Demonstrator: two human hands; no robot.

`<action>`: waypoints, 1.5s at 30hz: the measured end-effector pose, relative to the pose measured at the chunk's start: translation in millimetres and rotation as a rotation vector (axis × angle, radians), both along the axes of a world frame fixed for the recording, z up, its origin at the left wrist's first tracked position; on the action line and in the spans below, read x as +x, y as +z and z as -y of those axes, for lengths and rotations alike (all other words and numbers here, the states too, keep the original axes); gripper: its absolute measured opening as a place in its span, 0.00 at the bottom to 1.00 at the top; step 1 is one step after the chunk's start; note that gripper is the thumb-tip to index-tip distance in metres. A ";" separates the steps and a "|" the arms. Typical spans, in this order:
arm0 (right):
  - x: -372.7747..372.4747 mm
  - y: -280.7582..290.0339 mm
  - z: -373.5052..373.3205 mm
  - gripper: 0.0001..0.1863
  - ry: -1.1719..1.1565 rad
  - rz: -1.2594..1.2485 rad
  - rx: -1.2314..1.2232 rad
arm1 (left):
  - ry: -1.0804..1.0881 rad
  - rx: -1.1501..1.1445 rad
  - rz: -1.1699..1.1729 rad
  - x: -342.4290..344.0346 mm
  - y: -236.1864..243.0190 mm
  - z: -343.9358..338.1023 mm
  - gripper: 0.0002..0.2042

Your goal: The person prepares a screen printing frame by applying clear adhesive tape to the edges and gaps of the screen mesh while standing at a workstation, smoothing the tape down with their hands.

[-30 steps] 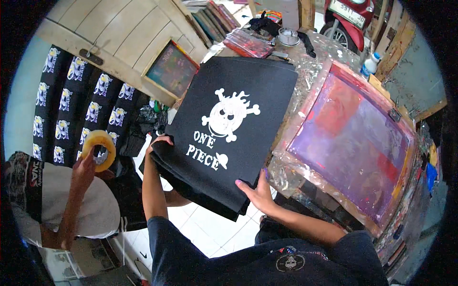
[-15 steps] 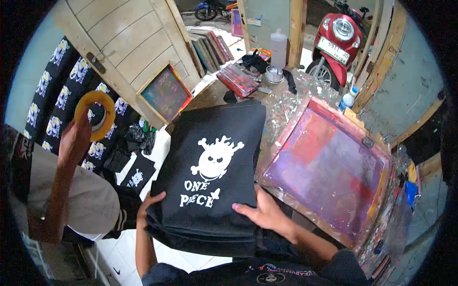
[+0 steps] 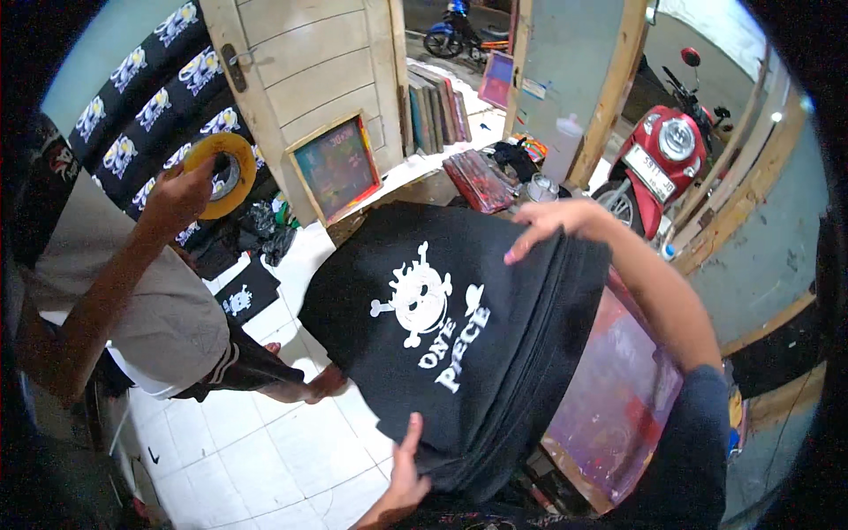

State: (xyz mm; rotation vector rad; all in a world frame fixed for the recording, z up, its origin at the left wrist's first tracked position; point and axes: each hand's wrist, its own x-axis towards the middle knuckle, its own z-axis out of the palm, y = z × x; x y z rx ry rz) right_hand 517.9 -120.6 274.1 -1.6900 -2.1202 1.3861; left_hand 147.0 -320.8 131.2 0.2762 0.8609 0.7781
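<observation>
A thick stack of black printed cloth pieces lies tilted in front of me, a white skull-and-crossbones design with lettering on its top piece. My left hand grips the near corner, thumb on top and the other fingers mostly hidden at the edge. At the far right corner, my right hand clasps the stack with its thumb on the top piece. Layered edges show along the stack's right side. What supports the stack from below is mostly hidden.
A co-worker's hand holds a yellow tape roll at left. Partly beneath the stack, a purple-stained screen-printing frame lies at right. Another framed screen leans by the door. A red scooter stands beyond.
The stack has turned counter-clockwise and now overlaps the large screen frame. My right hand has moved to its far right corner, my left to the near corner. The view has shifted.
</observation>
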 end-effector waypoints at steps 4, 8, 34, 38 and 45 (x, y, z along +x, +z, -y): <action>34.7 -1.9 -107.6 0.31 0.158 0.033 -0.312 | -0.049 -0.313 0.259 58.9 0.7 -14.2 0.28; 5.3 24.9 -192.5 0.30 0.040 0.389 -0.408 | -0.127 0.210 0.120 119.5 -14.8 -24.7 0.31; 104.6 -171.4 -382.4 0.26 0.048 1.099 0.276 | -0.544 0.105 0.504 292.4 -21.0 -104.6 0.25; -24.2 -135.1 -338.0 0.30 0.209 1.045 0.416 | -0.738 0.789 0.080 191.8 -59.2 -115.6 0.21; -165.7 -54.3 -184.9 0.42 0.194 0.437 0.811 | 0.603 1.604 -1.602 -4.3 49.6 -234.3 0.19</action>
